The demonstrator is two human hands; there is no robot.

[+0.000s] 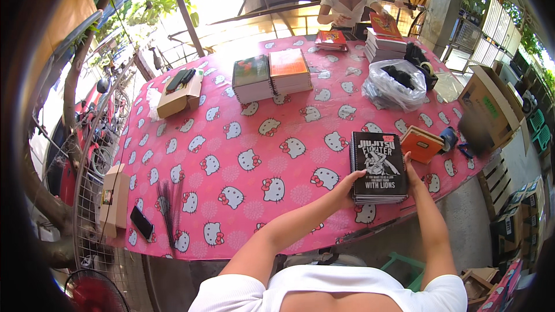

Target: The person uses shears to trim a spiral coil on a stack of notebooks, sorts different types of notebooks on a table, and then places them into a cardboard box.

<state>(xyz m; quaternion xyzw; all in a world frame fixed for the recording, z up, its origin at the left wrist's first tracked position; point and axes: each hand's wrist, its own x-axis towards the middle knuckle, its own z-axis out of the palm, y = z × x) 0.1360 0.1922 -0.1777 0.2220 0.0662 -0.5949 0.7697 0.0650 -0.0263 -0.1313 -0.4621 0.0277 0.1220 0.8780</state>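
Observation:
A stack of black spiral notebooks [377, 167] with white print on the cover rests at the near right of the table. My left hand [351, 185] grips its left side, thumb on the cover's edge. Along the right side, my right hand [413, 174] presses against the stack, its fingers partly hidden. Just beyond that hand lies a small pile of orange notebooks [423, 145], with a dark blue object [448, 137] beside it.
Dark green [251, 85] and orange [291, 72] notebook stacks stand mid-table. A clear plastic bag [395, 93] holds black items. Across the table a person [348, 8] handles a red notebook [386, 25]. A phone [141, 223] and black wires [169, 211] lie left; a cardboard box [488, 104] stands right.

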